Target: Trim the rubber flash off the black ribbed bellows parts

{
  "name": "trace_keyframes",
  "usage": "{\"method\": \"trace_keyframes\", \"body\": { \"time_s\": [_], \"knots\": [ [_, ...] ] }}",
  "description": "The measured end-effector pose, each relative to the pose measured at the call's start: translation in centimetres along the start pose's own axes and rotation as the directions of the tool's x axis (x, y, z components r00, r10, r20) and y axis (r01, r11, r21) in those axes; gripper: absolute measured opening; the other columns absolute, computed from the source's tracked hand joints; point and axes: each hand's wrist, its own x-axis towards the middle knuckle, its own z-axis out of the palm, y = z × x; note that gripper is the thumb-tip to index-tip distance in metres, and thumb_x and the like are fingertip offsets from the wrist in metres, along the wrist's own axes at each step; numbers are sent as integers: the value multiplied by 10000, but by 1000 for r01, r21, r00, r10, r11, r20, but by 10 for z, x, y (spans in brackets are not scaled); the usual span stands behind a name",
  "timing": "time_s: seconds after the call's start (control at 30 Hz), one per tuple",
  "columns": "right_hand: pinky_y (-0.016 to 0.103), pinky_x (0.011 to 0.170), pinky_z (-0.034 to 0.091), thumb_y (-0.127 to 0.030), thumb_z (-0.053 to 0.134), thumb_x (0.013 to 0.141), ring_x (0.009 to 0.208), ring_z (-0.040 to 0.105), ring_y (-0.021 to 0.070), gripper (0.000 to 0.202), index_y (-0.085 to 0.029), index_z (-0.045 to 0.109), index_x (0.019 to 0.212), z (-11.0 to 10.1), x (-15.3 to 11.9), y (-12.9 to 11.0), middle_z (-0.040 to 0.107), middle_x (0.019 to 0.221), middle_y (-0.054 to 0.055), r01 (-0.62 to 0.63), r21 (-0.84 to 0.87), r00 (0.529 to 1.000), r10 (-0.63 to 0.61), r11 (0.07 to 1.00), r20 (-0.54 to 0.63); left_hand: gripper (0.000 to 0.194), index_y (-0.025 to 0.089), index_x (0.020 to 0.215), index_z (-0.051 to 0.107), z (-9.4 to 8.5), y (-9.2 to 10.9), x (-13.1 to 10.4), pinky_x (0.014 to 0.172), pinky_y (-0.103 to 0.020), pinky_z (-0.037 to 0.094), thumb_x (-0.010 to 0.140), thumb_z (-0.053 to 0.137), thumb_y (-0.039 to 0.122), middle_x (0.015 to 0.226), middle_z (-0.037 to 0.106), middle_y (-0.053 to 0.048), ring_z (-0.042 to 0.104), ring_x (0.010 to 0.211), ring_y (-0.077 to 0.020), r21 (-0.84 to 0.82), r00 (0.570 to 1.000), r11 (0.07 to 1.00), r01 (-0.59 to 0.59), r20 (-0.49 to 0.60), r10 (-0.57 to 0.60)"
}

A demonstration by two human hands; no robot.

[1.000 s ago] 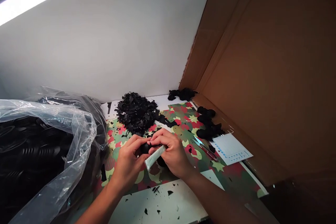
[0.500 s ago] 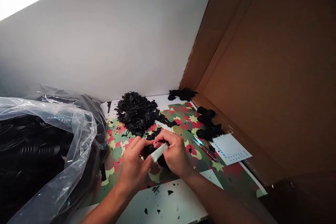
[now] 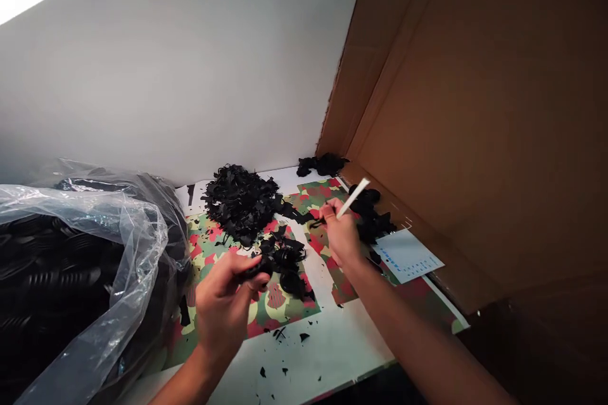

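My left hand (image 3: 223,300) is closed on a small black rubber part (image 3: 262,267), pinched between thumb and fingers above the camouflage-patterned sheet. Further right and forward, my right hand (image 3: 342,235) is closed around a flat white stick-like tool (image 3: 354,198), whose pale end points up and away. A dark, thin shred (image 3: 317,223) shows at the right fingertips; whether it is held cannot be made out. Between the hands lie black ribbed rubber parts (image 3: 287,254) and a rounded black part (image 3: 292,282).
A heap of black scraps (image 3: 242,202) sits by the white wall. At left, a clear plastic bag (image 3: 152,234) holds many black ribbed parts. Along the cardboard wall (image 3: 456,139) lie more black pieces (image 3: 365,202) and a white printed card (image 3: 409,255). Crumbs dot the white front surface.
My hands were together over the black part; now they are apart. The right hand has moved forward and right with the white tool, the left slightly left. The red-handled tool is now hidden.
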Motion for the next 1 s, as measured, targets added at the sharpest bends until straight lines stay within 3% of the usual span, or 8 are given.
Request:
{"method": "trace_keyframes", "body": {
  "time_s": [0.2, 0.37, 0.43, 0.53, 0.8, 0.87, 0.93, 1.0],
  "knots": [
    [296, 608, 422, -269, 706, 730, 646, 512, 162, 100, -222, 651, 661, -2, 0, 5, 589, 821, 21, 83, -77, 991, -74, 994, 113, 98, 234, 740, 841, -7, -2, 14, 433, -232, 491, 644, 857, 229, 754, 652, -24, 578, 566, -140, -100, 988, 985, 141, 69, -135],
    [310, 640, 443, -409, 724, 801, 701, 541, 186, 235, -223, 645, 680, -3, -19, -20, 591, 789, 25, 115, 0, 984, -114, 993, 139, 120, 255, 752, 856, -7, -8, 15, 584, -230, 506, 634, 870, 238, 869, 657, -53, 606, 780, -181, -6, 994, 995, 98, 56, -97],
    [302, 624, 438, -543, 671, 869, 651, 532, 175, 356, -215, 684, 731, -4, -28, -33, 588, 688, 7, 40, 98, 952, -68, 994, 297, 117, 264, 779, 860, -8, -10, 15, 625, -237, 494, 663, 871, 275, 800, 648, -41, 592, 763, -176, 5, 995, 997, 72, 74, -72],
    [282, 572, 398, -663, 647, 874, 574, 471, 140, 496, -200, 696, 704, -2, -40, -48, 525, 581, -20, -114, 172, 843, 4, 978, 539, 123, 274, 802, 859, -10, -11, 16, 629, -246, 477, 686, 879, 312, 740, 640, -25, 574, 723, -172, 15, 993, 998, 65, 101, -66],
    [263, 503, 410, -639, 808, 730, 516, 490, 124, 457, -204, 670, 748, 15, -54, -44, 553, 588, -33, -508, 314, 691, 162, 802, 705, 276, 235, 743, 835, -11, -22, 11, 613, -246, 446, 690, 895, 499, 714, 609, -20, 544, 678, -155, -93, 989, 985, 145, 38, -142],
    [264, 518, 412, -667, 771, 769, 528, 475, 122, 473, -207, 668, 741, 16, -54, -40, 535, 592, -32, -432, 334, 763, 142, 838, 631, 351, 213, 712, 823, -9, -23, 13, 579, -239, 423, 649, 907, 548, 699, 601, -19, 525, 640, -142, -144, 978, 967, 208, 17, -208],
    [277, 575, 442, -690, 655, 869, 581, 483, 127, 514, -209, 667, 692, 14, -52, -38, 555, 661, -5, -250, 384, 887, 50, 889, 460, 416, 194, 688, 810, -9, -23, 15, 557, -234, 401, 600, 920, 586, 678, 603, -18, 505, 607, -129, -168, 962, 949, 267, -5, -272],
    [300, 679, 492, -683, 492, 972, 698, 549, 153, 592, -211, 678, 667, 11, -48, -36, 613, 799, 37, -73, 428, 955, -61, 901, 291, 461, 183, 676, 803, -9, -22, 17, 551, -232, 388, 564, 925, 613, 654, 603, -16, 490, 591, -122, -179, 950, 936, 302, -22, -311]
  ]
}}
